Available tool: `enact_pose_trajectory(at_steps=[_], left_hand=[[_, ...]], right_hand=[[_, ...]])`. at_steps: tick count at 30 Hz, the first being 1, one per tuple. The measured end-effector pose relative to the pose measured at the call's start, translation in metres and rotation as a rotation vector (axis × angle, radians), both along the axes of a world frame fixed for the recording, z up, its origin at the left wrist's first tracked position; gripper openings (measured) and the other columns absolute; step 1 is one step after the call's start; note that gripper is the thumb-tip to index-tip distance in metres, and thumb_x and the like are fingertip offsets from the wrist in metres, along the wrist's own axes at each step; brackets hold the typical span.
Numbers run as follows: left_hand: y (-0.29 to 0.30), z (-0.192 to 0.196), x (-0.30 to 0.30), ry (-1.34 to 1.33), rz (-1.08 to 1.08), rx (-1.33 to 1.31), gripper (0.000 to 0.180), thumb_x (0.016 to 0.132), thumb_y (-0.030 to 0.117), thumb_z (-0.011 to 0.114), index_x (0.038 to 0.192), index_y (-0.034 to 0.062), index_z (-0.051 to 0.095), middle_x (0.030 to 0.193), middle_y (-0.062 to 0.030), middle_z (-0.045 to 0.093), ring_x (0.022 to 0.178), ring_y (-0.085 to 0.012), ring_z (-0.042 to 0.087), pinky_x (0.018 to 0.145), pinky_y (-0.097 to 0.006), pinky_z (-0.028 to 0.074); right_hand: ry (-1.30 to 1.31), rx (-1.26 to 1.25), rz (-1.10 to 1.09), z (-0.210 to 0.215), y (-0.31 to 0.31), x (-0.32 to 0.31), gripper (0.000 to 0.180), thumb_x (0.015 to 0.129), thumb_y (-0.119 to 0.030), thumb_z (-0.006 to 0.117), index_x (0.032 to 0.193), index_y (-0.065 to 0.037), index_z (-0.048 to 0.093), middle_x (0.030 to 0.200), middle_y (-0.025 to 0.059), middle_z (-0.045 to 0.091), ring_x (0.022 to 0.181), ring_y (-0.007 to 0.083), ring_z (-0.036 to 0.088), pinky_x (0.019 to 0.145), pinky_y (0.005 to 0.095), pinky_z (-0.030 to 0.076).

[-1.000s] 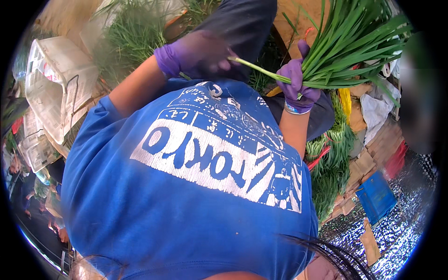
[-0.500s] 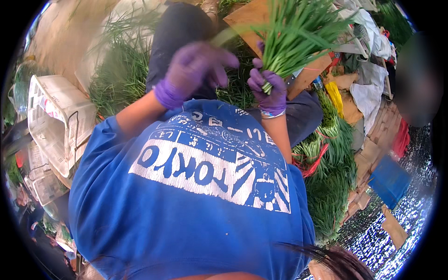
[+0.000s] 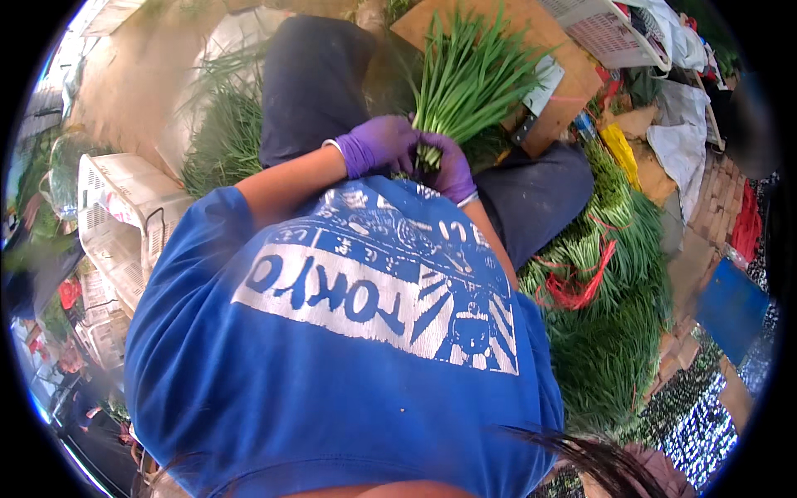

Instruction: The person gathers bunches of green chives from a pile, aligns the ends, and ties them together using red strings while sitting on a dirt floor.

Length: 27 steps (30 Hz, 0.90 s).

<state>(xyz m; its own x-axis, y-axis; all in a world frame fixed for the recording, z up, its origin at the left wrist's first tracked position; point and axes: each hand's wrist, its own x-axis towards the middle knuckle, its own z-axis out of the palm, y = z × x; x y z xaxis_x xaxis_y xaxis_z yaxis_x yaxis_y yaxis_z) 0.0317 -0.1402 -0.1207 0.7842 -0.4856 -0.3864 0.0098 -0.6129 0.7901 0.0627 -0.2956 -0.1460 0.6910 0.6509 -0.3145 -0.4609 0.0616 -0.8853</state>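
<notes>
Chive bunch (image 3: 473,87) | right hand (image 3: 452,172) clamped on stems (image 3: 428,156) | left hand (image 3: 379,144) eight o'clock, can't tell grip | cleaver (image 3: 543,86) three o'clock

the lettering that shows clearly is on the blue shirt (image 3: 340,415). across its front runs a white band (image 3: 332,300) with one short word in bold, dark-blue latin capitals, standing upside down in this view. on the far side of the band lie rows of smaller white characters (image 3: 365,238), broken by folds and hard to make out. at the left, a pinkish patch (image 3: 121,208) shows at the white basket (image 3: 166,209), too small and unclear to read as a label.
</notes>
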Motion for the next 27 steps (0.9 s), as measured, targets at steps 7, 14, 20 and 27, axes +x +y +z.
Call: enact_pose_trajectory(at_steps=[7, 14, 20, 27], left_hand=[[0.006, -0.021, -0.005, -0.329, -0.398, 0.173, 0.022, 0.072, 0.016, 0.054, 0.083, -0.0025, 0.054, 0.076, -0.014, 0.058, 0.071, -0.0286, 0.056, 0.065, -0.036, 0.044], [0.008, 0.066, -0.035, -0.06, 0.09, 0.307, 0.032, 0.08, 0.035, 0.048, 0.084, 0.0039, 0.056, 0.062, -0.016, 0.055, 0.059, -0.0312, 0.056, 0.056, -0.041, 0.044], [0.02, 0.093, -0.017, -0.446, 0.595, 0.301, 0.025, 0.076, 0.033, 0.06, 0.072, 0.0086, 0.063, 0.065, -0.0129, 0.058, 0.057, -0.0269, 0.056, 0.054, -0.035, 0.045], [0.01, 0.106, -0.008, -0.693, 0.49, 0.3, 0.065, 0.071, 0.021, 0.067, 0.126, 0.0103, 0.036, 0.07, -0.0047, 0.061, 0.052, -0.0139, 0.058, 0.049, -0.024, 0.046]], right_hand=[[0.711, 0.171, -0.09, 0.012, 0.012, -0.014, 0.021, 0.076, -0.018, 0.048, 0.088, -0.003, 0.055, 0.097, 0.0088, 0.056, 0.082, 0.0138, 0.053, 0.073, 0.0286, 0.043], [0.607, 0.542, -0.075, -0.005, 0.014, -0.007, 0.049, 0.074, -0.005, 0.048, 0.122, -0.008, 0.039, 0.101, 0.0062, 0.053, 0.094, 0.0149, 0.051, 0.082, 0.0324, 0.042], [0.368, 0.286, 0.029, 0.017, -0.01, 0.013, 0.048, 0.072, -0.016, 0.065, 0.115, -0.002, 0.047, 0.109, 0.0076, 0.052, 0.093, 0.0128, 0.051, 0.076, 0.0275, 0.043], [0.29, 0.548, 0.035, 0.018, 0.006, 0.012, 0.049, 0.065, -0.006, 0.06, 0.112, 0.001, 0.045, 0.089, 0.0108, 0.059, 0.069, 0.013, 0.056, 0.055, 0.0219, 0.045]])
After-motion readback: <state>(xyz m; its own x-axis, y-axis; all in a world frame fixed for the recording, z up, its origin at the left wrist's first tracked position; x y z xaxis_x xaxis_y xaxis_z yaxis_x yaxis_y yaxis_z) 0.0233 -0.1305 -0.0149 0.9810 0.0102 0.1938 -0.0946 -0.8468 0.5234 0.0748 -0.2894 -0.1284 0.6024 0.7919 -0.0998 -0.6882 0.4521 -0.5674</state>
